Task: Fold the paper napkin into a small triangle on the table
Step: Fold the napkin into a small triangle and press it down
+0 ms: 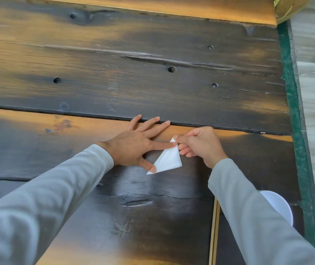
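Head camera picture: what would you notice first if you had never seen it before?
First, the small white napkin, already a triangle, bright on the dark wooden table. The left hand lies spread beside it, forefinger and thumb pressing its left edge, while the right hand pinches its top corner. A white round thing peeks out by the right sleeve.

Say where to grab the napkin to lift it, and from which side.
Probably the napkin's lower-right corner, coming from the right. It lies flat on the table as a small triangle; the left hand pins its left edge and bottom tip, and the right hand pinches the top tip. That corner is bare and its layered edge shows, so a fingertip can slip under.
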Demonstrator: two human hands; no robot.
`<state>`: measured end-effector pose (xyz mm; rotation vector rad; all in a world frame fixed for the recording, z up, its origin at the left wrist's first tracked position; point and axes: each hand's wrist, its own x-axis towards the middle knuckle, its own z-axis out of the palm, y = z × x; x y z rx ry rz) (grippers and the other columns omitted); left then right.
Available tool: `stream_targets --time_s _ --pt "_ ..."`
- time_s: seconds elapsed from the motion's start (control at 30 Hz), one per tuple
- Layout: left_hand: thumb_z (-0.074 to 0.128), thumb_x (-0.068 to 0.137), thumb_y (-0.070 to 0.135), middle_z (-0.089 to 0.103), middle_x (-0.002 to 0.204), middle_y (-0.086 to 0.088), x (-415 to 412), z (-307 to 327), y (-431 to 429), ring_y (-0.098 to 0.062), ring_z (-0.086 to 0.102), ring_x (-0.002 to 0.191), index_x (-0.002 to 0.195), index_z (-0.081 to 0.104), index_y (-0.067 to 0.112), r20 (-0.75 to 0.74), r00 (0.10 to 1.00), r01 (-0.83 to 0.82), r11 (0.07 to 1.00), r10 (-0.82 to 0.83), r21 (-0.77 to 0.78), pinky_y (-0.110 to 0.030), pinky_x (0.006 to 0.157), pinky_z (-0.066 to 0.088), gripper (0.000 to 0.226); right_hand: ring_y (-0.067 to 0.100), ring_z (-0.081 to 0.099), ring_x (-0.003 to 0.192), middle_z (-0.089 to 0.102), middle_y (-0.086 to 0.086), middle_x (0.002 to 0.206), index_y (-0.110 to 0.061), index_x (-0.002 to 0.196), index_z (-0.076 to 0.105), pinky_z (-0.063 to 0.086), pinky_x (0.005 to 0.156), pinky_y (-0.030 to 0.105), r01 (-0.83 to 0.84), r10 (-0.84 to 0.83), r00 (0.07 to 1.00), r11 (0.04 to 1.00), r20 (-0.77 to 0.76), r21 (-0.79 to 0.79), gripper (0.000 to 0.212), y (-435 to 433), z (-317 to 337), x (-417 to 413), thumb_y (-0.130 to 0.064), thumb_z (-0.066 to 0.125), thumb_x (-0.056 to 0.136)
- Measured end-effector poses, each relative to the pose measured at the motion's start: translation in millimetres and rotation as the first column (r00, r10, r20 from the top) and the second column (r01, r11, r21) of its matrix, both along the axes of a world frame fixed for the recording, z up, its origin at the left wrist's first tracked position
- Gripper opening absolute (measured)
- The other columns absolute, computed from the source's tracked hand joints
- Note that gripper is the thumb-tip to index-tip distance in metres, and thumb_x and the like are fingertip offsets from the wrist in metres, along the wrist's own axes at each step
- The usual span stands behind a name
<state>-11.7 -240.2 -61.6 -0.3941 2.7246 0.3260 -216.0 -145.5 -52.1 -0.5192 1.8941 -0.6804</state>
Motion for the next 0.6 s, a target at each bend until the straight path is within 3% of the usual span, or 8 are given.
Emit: stream_targets --time_s 0.27,0.6 --pt "0.052 0.076 0.084 -0.015 0.169 -0.001 -4 2 -1 -0.032 -0.004 0.155 0.153 0.002 0.055 0.01 1.0 0.007 0.999 -0.006 -0.045 -0.069 0.117 0.012 0.096 0.018 0.068 0.042 0.074 0.011 0.057 -0.002 0.068 0.074 0.047 0.037 0.019 0.084 -0.084 0.996 0.996 0.004 -0.006 0.052 -4 2 -1 -0.051 0.073 0.087" --pt "0.05 0.068 0.092 -0.024 0.166 -0.01 -12 3 -3 -0.04 -0.009 0.153 0.152 -0.007 0.055 0.061 0.998 -0.007 0.994 0.014 -0.11 -0.067 0.117 0.016 0.109 0.019 0.065 0.039 0.073 0.012 0.056 -0.004 0.064 0.074 0.047 0.035 0.02 0.07 -0.07 0.998 0.998 -0.009 0.008 0.052 -6 1 -2 -0.048 0.067 0.091"
